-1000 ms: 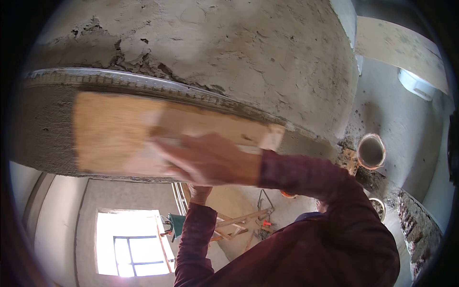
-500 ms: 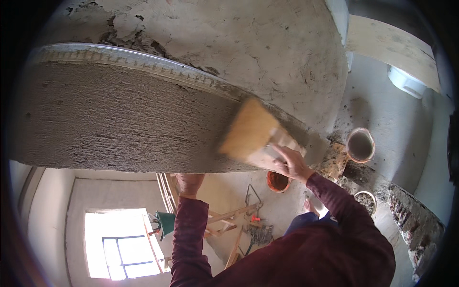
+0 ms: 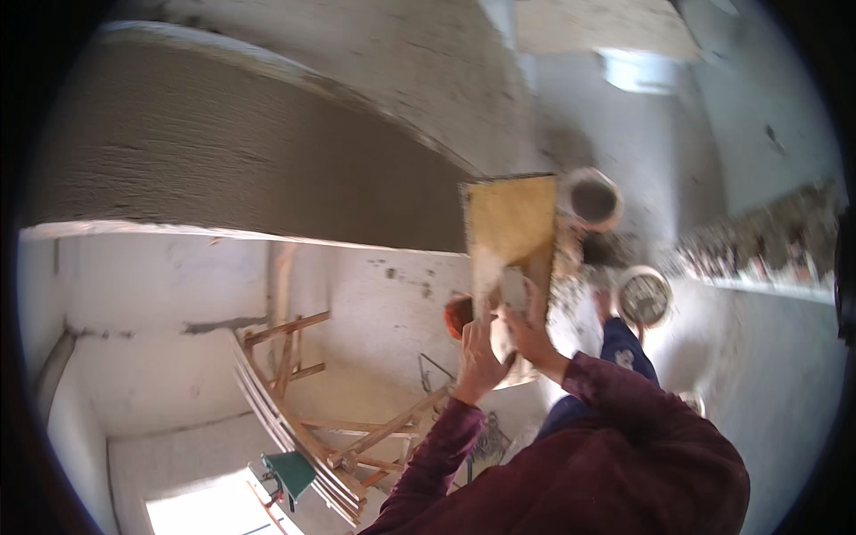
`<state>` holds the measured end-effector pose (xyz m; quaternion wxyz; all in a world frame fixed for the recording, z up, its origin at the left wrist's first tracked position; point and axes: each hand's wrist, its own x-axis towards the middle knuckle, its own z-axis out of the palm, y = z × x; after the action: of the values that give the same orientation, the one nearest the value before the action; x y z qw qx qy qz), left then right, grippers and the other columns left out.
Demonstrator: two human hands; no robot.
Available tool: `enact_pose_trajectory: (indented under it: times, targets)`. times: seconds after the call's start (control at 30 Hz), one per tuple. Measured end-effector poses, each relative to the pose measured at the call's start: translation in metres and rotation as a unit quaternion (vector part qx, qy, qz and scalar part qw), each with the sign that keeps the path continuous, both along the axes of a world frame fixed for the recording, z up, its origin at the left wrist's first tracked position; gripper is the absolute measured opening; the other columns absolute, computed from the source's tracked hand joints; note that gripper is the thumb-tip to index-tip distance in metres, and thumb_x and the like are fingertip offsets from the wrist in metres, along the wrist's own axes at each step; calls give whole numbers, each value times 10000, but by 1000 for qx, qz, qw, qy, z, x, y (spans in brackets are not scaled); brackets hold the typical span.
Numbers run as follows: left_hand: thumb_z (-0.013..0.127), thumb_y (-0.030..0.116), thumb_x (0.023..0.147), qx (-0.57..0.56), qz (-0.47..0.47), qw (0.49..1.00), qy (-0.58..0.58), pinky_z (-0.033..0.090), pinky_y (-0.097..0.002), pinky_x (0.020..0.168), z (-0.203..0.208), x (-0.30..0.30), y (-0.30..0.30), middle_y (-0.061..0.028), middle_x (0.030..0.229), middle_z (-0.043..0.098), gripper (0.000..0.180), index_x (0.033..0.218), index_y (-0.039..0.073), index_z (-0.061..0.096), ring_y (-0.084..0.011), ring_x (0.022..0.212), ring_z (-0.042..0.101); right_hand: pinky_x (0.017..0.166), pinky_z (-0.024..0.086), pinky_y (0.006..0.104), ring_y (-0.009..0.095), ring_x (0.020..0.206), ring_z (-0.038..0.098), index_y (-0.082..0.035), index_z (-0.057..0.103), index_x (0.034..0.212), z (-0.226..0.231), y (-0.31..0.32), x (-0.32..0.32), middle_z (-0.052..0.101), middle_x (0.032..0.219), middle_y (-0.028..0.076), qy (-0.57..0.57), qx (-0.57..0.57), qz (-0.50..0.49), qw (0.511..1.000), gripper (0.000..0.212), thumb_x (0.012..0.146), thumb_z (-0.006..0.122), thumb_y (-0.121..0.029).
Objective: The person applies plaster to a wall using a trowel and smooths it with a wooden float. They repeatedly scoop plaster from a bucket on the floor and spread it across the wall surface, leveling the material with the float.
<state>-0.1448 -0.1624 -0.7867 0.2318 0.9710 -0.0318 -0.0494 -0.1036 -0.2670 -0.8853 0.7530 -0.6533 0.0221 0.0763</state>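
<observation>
A long rectangular plastering float [image 3: 513, 214], yellowish and pale with a worn edge, stands out past the right end of a grey plastered strip [image 3: 267, 152]. My right hand [image 3: 535, 341] is closed round the float's light block handle. At its lower left edge my left hand [image 3: 481, 364] holds the float too, fingers against the edge; its grip is partly hidden. The plaster is smooth toward its right part and streaked with fine lines at the left. A pale straight edging [image 3: 223, 40] runs along its upper border.
Below right stand a bucket of grey mix [image 3: 644, 299] and another round bucket [image 3: 615, 223]. An orange-red bucket [image 3: 457, 314] is just left of the float. Wooden trestles [image 3: 366, 441] and a green lamp-like object [image 3: 290, 473] stand lower left. A rough broken wall edge [image 3: 758, 245] lies right.
My left hand has left the plastered strip's lower edge and moved right to the float. My right hand has drawn the float off the plaster and turned it upright. The view has swung right.
</observation>
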Motion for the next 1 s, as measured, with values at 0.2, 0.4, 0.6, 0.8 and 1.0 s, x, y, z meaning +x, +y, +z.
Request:
enact_pose_trajectory:
  times: [0.2, 0.4, 0.6, 0.8, 1.0]
  targets:
    - [696, -14, 774, -277, 130, 942, 134, 480, -349, 868, -93, -81, 7, -111, 1140, 595, 505, 1244, -1, 511, -225, 979, 598, 1033, 419, 432, 302, 1162, 549, -67, -67, 1542, 10, -18, -71, 538, 1312, 241, 303, 168, 219, 912, 948, 910, 602, -297]
    - [669, -20, 762, -427, 357, 803, 214, 477, -318, 856, -161, -114, 9, -73, 1078, 599, 458, 1194, 3, 520, -170, 934, 584, 911, 445, 352, 206, 1056, 573, -47, 609, 1234, -33, -103, -96, 617, 1227, 121, 191, 91, 375, 903, 467, 910, 645, -382]
    - [696, -43, 712, -358, 408, 823, 169, 484, -292, 802, -225, -148, 20, -29, 960, 563, 513, 1189, 27, 522, -153, 867, 569, 802, 511, 470, 400, 853, 653, -161, 436, 1415, -314, -268, -107, 653, 930, 244, 299, -511, 94, 800, 556, 899, 575, -313]
    - [734, -51, 694, -305, 448, 794, 277, 471, -300, 840, -275, -197, 43, -13, 982, 564, 553, 1204, 38, 540, -138, 926, 552, 985, 461, 439, 363, 1168, 590, 2, 356, 1414, -440, -292, -56, 611, 1215, 266, 591, -375, 5, 714, 714, 905, 542, -463]
    - [777, -40, 683, -329, 477, 762, 290, 467, -268, 808, -283, -208, 26, 4, 972, 550, 571, 1195, 66, 546, -122, 901, 542, 945, 500, 469, 358, 1109, 627, -89, 544, 1302, -501, -305, -74, 615, 1261, 185, 453, -504, 137, 723, 488, 883, 575, -339]
